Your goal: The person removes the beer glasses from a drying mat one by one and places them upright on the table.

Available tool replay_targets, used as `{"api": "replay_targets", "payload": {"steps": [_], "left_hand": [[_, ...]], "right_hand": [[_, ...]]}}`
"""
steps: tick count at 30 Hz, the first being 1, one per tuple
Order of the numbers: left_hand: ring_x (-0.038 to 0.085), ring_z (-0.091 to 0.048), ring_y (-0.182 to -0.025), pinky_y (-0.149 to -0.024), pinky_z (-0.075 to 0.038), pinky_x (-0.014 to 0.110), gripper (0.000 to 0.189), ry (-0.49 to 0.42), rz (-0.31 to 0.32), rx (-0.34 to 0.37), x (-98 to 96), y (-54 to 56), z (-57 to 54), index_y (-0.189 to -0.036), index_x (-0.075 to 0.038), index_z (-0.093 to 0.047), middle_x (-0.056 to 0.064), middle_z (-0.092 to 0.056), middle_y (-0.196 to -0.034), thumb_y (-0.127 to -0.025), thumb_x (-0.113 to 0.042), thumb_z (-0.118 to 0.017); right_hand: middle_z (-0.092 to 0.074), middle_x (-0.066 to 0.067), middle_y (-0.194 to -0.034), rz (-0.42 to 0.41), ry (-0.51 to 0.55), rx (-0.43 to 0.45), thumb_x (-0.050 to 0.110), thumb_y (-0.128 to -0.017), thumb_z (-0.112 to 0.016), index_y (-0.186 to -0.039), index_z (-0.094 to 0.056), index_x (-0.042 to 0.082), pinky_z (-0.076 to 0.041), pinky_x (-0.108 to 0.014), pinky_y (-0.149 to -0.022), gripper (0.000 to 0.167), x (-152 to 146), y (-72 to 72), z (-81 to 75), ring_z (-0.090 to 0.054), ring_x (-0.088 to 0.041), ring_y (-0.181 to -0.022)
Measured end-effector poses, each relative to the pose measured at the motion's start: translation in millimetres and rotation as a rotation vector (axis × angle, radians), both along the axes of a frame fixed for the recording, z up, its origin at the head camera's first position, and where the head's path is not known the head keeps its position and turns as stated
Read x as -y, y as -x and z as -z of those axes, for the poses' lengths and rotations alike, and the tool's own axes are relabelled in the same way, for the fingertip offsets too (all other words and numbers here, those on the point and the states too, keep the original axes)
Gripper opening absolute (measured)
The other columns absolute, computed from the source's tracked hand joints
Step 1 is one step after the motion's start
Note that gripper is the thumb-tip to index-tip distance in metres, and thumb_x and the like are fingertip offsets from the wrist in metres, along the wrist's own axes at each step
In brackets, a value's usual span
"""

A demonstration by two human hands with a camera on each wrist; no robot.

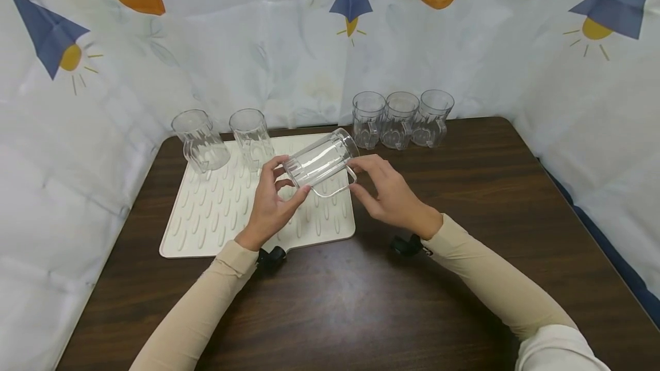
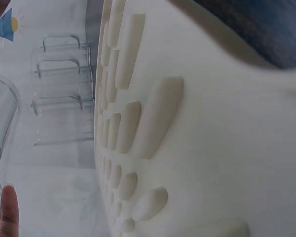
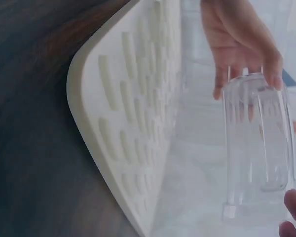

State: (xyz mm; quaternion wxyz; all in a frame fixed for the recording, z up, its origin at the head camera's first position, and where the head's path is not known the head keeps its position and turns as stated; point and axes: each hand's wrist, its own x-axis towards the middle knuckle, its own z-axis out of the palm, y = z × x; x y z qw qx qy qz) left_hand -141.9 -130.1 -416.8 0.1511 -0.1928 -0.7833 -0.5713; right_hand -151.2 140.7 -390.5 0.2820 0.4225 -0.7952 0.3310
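A clear glass mug [image 1: 322, 159] is held tilted in the air above the white ridged mat [image 1: 206, 228], its handle facing down toward me. My left hand [image 1: 275, 199] grips the mug's left end between thumb and fingers; in the right wrist view the same hand [image 3: 244, 42] curls over that end. At the other end my right hand [image 1: 387, 190] pinches near the handle, index finger above and thumb below. Only the fingertips of that hand show in the right wrist view, beside the mug [image 3: 256, 148]. The left wrist view catches just part of the mug [image 2: 1, 123].
Two glass mugs stand on the mat's back left, one at the corner [image 1: 201, 142] and another [image 1: 252, 139] beside it. Three more glass mugs [image 1: 401, 119] stand in a row at the table's [image 1: 464, 279] back edge. Behind hangs a patterned white curtain [image 1: 299, 62].
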Motion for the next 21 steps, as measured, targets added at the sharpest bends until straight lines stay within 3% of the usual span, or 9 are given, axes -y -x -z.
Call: {"api": "replay_targets", "payload": {"steps": [6, 11, 14, 18, 21], "left_hand": [[0.027, -0.056, -0.128, -0.093, -0.053, 0.011, 0.074, -0.012, -0.003, -0.004, -0.6, 0.9, -0.3, -0.149, 0.003, -0.034, 0.020, -0.045, -0.144, -0.088, 0.001, -0.077], [0.028, -0.055, -0.130, -0.093, -0.052, 0.009, 0.074, -0.006, 0.001, -0.001, -1.5, 0.5, -2.4, -0.150, 0.002, -0.033, 0.020, -0.045, -0.145, -0.089, 0.000, -0.076], [0.029, -0.055, -0.131, -0.094, -0.052, 0.009, 0.075, -0.001, 0.003, -0.001, -2.3, 0.2, -4.1, -0.150, 0.002, -0.033, 0.021, -0.044, -0.145, -0.090, 0.000, -0.076], [0.031, -0.055, -0.132, -0.095, -0.052, 0.009, 0.075, 0.001, 0.005, -0.004, -3.7, -0.1, -5.9, -0.151, 0.002, -0.032, 0.021, -0.044, -0.145, -0.090, 0.000, -0.076], [0.033, -0.055, -0.132, -0.095, -0.052, 0.009, 0.075, 0.005, 0.008, -0.005, -4.7, 0.4, -6.0, -0.150, 0.002, -0.032, 0.021, -0.044, -0.146, -0.090, 0.000, -0.076]], "right_hand": [[-0.067, -0.018, -0.117, -0.020, 0.245, 0.293, -0.001, -0.090, -0.076, -0.134, -0.053, -0.007, -0.059, -0.032, -0.089, 0.050, -2.8, -1.8, 10.1, -0.067, -0.025, -0.102], [-0.065, -0.026, -0.119, -0.048, 0.422, 0.534, -0.005, -0.094, -0.069, -0.137, -0.050, -0.009, -0.057, -0.018, -0.089, 0.047, -1.3, -5.9, 19.4, -0.066, -0.013, -0.103], [-0.063, -0.027, -0.119, -0.062, 0.510, 0.635, -0.005, -0.097, -0.065, -0.137, -0.050, -0.009, -0.057, -0.016, -0.088, 0.043, 0.6, -6.9, 24.3, -0.065, -0.006, -0.103], [-0.062, -0.027, -0.118, -0.108, 0.634, 0.731, -0.005, -0.099, -0.060, -0.136, -0.049, -0.012, -0.059, -0.020, -0.088, 0.039, 4.1, -7.4, 30.0, -0.067, -0.006, -0.100], [-0.064, -0.017, -0.116, -0.148, 0.738, 0.806, -0.006, -0.100, -0.056, -0.136, -0.047, -0.016, -0.060, -0.022, -0.088, 0.039, 7.0, -8.0, 33.7, -0.068, -0.007, -0.098]]}}
